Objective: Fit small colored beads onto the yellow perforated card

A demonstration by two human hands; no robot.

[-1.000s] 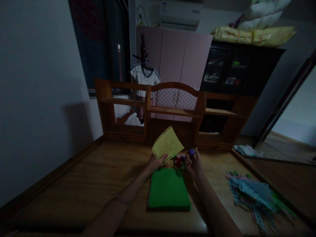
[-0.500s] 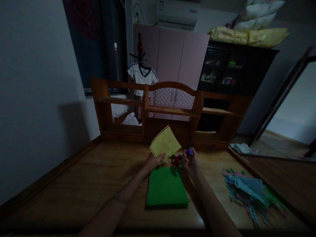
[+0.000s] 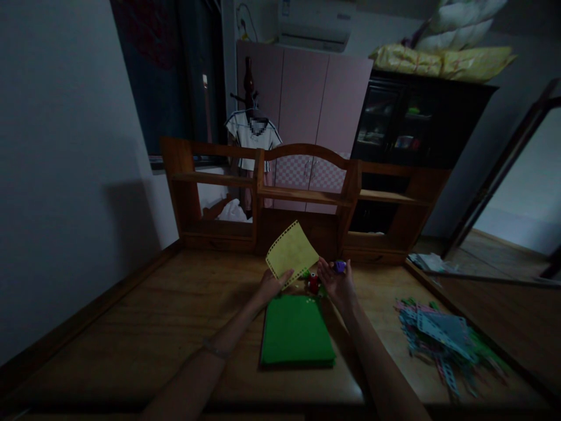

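High beyond my fingers, an air conditioner (image 3: 314, 26) bears a label (image 3: 286, 7) too small to read. My left hand (image 3: 272, 285) pinches a hole-edged yellow sheet (image 3: 292, 250); green paper (image 3: 298, 336) lies nearer me than its fingers. My right hand (image 3: 337, 285), loosely curled, holds a small purple object (image 3: 340, 266) between thumb and fingers; blue perforated strips (image 3: 438, 333) lie farther right.

Dim indoor scene with a cool, bluish-grey cast. A soft-edged shadow falls on the white wall (image 3: 65, 175) at left; another darkens the wooden desk (image 3: 175, 310) beside the left hand (image 3: 272, 286). A small pale glare sits near the desk's front edge, and a bright spot shows in the dark window (image 3: 170, 105). The black glass-doored cabinet (image 3: 447, 117) sinks toward blackness. Wide-angle stretching tilts uprights outward. Small items are soft; pixelation covers the white shirt's (image 3: 254, 143) collar.
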